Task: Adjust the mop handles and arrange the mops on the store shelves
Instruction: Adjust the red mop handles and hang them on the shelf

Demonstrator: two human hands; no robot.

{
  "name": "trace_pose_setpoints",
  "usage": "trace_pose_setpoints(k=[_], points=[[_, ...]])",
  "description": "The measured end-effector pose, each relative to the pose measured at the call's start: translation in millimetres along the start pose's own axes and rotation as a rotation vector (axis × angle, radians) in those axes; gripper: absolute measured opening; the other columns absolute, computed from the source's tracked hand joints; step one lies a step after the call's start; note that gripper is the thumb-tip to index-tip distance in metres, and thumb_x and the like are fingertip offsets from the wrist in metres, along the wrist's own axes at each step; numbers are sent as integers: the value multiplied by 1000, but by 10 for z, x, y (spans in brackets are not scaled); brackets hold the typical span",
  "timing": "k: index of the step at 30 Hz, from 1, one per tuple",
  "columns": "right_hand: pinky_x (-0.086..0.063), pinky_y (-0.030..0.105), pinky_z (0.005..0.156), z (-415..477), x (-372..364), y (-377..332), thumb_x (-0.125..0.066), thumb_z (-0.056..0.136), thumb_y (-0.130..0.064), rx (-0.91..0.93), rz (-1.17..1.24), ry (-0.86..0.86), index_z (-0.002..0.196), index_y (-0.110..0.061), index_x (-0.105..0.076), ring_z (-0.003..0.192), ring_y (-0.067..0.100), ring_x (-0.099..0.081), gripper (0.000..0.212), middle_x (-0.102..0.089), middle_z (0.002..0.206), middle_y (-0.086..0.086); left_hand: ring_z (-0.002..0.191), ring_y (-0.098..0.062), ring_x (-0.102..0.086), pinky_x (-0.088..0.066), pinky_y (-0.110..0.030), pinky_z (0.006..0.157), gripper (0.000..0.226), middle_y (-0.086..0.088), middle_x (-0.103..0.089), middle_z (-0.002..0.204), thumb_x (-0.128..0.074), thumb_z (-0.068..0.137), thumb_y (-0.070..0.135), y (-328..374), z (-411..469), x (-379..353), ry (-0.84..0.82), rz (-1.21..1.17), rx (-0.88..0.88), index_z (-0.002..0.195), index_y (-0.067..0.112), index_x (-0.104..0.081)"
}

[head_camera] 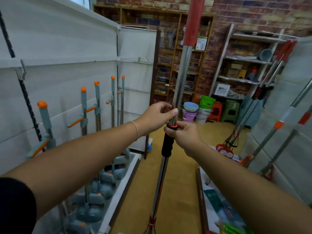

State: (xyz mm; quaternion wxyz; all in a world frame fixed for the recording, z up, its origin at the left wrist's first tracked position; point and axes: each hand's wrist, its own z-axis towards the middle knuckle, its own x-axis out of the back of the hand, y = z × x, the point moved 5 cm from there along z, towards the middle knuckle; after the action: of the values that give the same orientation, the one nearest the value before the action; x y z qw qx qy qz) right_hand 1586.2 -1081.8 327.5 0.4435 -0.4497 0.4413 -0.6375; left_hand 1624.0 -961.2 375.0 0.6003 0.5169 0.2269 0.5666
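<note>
Mop handle first: it stands nearly upright in the middle of my view, a polished steel tube running from six o'clock up to twelve, where a red sleeve covers its top end. My left hand comes in from nine o'clock and wraps the bare steel, fingers and thumb curled round it just above the red collar. My right hand comes in from four o'clock and sits directly below, thumb and fingers pinching that collar at the top of the black grip; my two hands nearly touch. A thin bracelet circles my left wrist. Near six o'clock, at the bottom edge, the handle ends in a red and metal wire frame.

At nine o'clock, grey-and-orange mops stand in a row against the white shelf panel, heads down on its base. At three o'clock, red-topped mops lean against the opposite shelving. Beyond the handle, near one o'clock, stacked buckets and plastic stools sit on the floor before a brick wall.
</note>
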Motion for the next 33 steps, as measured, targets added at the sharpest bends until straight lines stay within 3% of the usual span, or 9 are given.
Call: trace_pose_setpoints(k=[6,12,23,27,28,30,33], points=[[-52,20,66,514,359,96,-76,84,-8,1,5,-12,100,-4,-73,80,13,-68,17,-73,87,4,91,-18,-73,-59,-44,87,32,-5,-73,96,-63,94,31,43,595,-351,86,-220,34,116,9,-59],[-53,22,72,884,640,224,-77,83,-8,15,15,-8,105,-5,-72,89,15,-71,22,-76,95,6,89,-20,-73,-61,-36,80,4,-4,-73,91,-60,96,29,29,971,-594,80,-190,-19,93,27,-59],[-54,26,80,1618,846,491,-76,84,-10,36,-48,24,107,-10,-71,96,14,-70,23,-75,100,4,87,-17,-73,-61,-42,80,24,-8,-73,97,-59,97,28,-225,1722,-735,8,-156,-43,111,9,-62],[-57,36,82,1978,869,687,-77,84,-13,40,-137,71,99,-9,-73,92,20,-71,16,-75,94,7,95,-26,-71,-57,-48,88,3,-12,-73,101,-60,96,27,-469,2075,-780,-11,-155,-42,93,27,-61],[-56,38,81,2079,872,741,-77,83,-14,33,-151,84,96,-8,-73,90,22,-70,15,-75,92,8,96,-27,-71,-57,-48,88,7,-13,-73,101,-60,96,26,-551,2178,-792,-23,-166,-30,90,28,-59],[-54,35,73,2295,864,844,-77,84,-13,10,-162,91,95,-6,-72,84,20,-68,14,-73,87,7,93,-25,-72,-59,-43,85,8,-12,-73,99,-59,97,24,-723,2402,-801,-61,-189,-16,89,27,-60],[-50,29,70,2640,819,989,-78,83,-15,-35,-171,83,97,-8,-72,82,15,-67,16,-71,85,2,76,-3,-70,-58,-21,69,5,-2,-72,90,-59,97,23,-982,2760,-765,-91,-198,-15,93,21,-60]])
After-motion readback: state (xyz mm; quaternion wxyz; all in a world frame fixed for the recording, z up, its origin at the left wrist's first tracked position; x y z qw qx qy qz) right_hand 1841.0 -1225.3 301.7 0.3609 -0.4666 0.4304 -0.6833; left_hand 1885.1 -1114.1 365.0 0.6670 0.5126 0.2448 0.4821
